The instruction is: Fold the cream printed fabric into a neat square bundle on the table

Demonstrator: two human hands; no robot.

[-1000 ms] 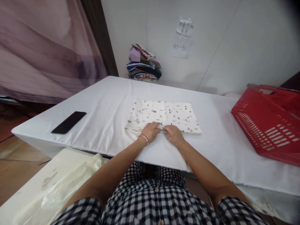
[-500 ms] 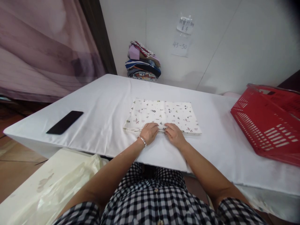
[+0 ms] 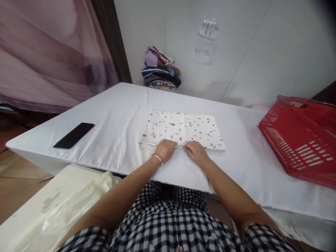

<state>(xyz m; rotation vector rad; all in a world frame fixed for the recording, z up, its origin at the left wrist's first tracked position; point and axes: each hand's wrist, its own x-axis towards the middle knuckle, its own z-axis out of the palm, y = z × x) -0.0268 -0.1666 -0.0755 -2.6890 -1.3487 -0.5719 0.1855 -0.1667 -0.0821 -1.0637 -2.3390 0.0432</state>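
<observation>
A folded white cloth [image 3: 181,127] with a small printed pattern lies flat on the white-covered table [image 3: 110,115] in front of me. Its near edge shows several layers. My left hand [image 3: 165,149], with a silver bracelet at the wrist, is closed on that near edge, left of its middle. Just to the right, my right hand [image 3: 196,152] pinches the same edge, fingers curled around the layers. A small gap separates the two hands. The thumbs and the undersides of the layers are mostly hidden.
A black flat object [image 3: 74,135] lies on the table at the left. At the right stands a red plastic basket [image 3: 296,140]. Folded fabrics [image 3: 161,70] are stacked at the back by the wall. A pale plastic bag [image 3: 78,203] rests on a lower surface at the near left.
The fingers of both hands have curled in more tightly on the cloth's near edge. The cloth stays in place; the view has shifted very slightly.
</observation>
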